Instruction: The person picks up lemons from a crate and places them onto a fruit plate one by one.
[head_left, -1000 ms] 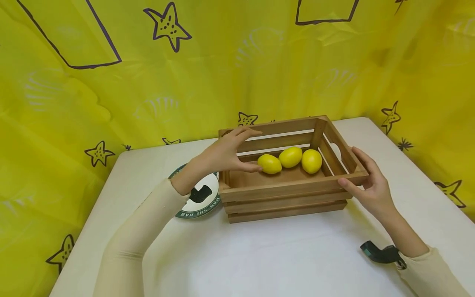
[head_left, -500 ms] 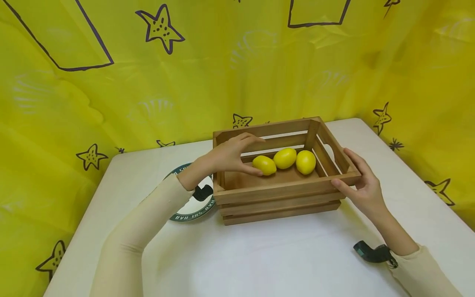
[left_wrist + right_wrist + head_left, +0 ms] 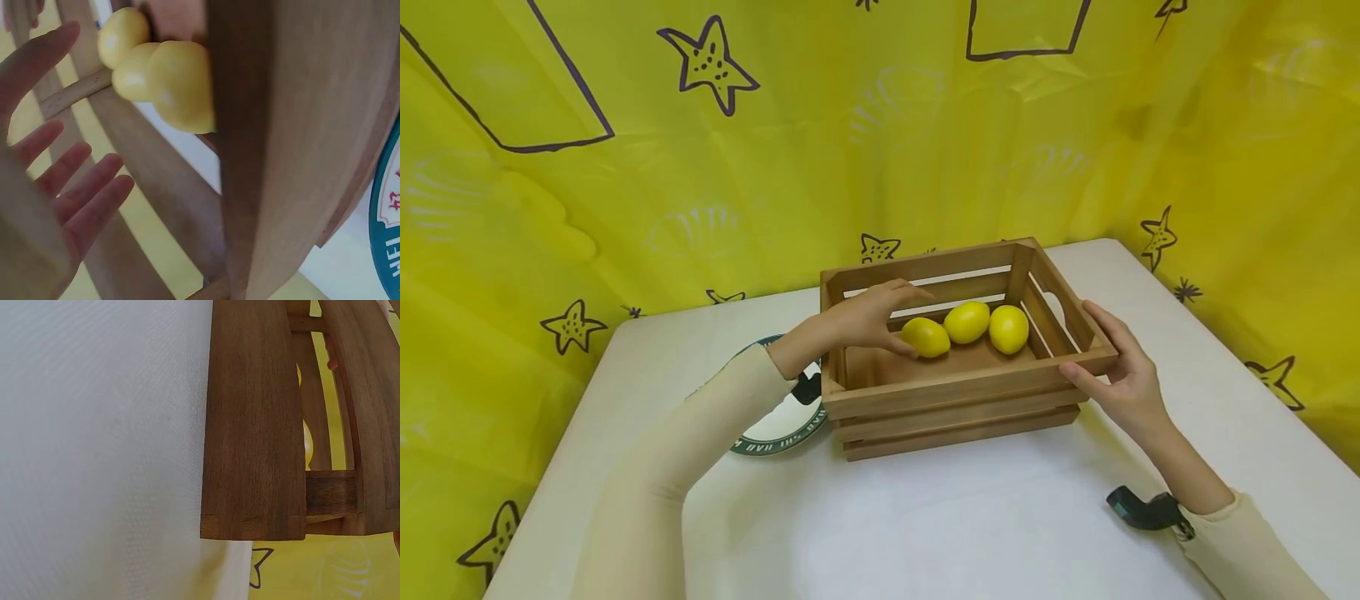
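Observation:
A slatted wooden crate [image 3: 955, 392] stands on the white table [image 3: 962, 525] with three yellow lemons in a row at its back: left [image 3: 927, 337], middle [image 3: 967, 322], right [image 3: 1009, 328]. My left hand [image 3: 876, 321] reaches over the crate's left wall, fingers spread above the left lemon and thumb just beside it. The left wrist view shows that hand [image 3: 69, 187] with straight fingers, apart from the lemons [image 3: 181, 84]. My right hand [image 3: 1120, 383] clasps the crate's front right corner, thumb on the front slat, fingers along the right wall.
A white plate [image 3: 775, 425] with a green lettered rim lies left of the crate, partly under my left forearm. Yellow star-print cloth [image 3: 850, 125] hangs close behind and beside the table. The right wrist view shows the crate's corner [image 3: 256, 425] on the tablecloth [image 3: 94, 425].
My left hand has sunk from the crate's left rim down towards the left lemon. The right hand keeps its hold on the corner. The view has shifted slightly.

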{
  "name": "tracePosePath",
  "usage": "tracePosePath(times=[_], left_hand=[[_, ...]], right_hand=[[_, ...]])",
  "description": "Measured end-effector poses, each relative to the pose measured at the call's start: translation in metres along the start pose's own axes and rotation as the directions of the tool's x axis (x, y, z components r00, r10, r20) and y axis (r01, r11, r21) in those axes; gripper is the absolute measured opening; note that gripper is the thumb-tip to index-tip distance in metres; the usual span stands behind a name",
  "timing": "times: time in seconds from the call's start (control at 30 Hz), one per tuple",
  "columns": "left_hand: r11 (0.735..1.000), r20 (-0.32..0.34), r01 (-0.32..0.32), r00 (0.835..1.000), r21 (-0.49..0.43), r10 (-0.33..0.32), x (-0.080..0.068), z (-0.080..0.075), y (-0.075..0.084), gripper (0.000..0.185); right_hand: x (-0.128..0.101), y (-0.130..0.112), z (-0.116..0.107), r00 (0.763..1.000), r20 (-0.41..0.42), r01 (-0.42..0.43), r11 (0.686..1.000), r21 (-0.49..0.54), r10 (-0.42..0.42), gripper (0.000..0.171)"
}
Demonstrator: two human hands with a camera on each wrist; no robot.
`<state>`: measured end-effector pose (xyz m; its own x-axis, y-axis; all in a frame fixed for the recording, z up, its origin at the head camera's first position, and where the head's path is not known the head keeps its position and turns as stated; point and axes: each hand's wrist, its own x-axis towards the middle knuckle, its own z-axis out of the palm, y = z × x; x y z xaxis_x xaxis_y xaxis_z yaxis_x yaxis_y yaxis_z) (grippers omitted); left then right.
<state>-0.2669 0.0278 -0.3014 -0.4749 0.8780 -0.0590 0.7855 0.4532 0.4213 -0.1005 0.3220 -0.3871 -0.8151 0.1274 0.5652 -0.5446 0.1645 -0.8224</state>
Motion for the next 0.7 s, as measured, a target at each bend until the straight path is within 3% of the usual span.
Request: tracePosePath(times=[0.3,0.57,0.7], left_hand=[[0.997,0.088,-0.082,0.993,-0.005,0.082,0.018,0.009,-0.009,0.063],[0.992,0.149,-0.095,0.986,0.089,0.081,0.029,0.012,-0.009,0.056],[0.993,0.181,-0.039,0.983,0.114,0.018,0.034,0.014,-0.008,0.055]], right_hand=[[0.000,0.001,0.000,1.000,0.005,-0.004,1.000,-0.005,0.004,0.075],[-0.001,0.002,0.000,1.000,-0.004,-0.010,1.000,-0.022,0.010,0.076],[-0.001,0.001,0.000,1.000,-0.004,-0.006,1.000,-0.014,0.006,0.076]])
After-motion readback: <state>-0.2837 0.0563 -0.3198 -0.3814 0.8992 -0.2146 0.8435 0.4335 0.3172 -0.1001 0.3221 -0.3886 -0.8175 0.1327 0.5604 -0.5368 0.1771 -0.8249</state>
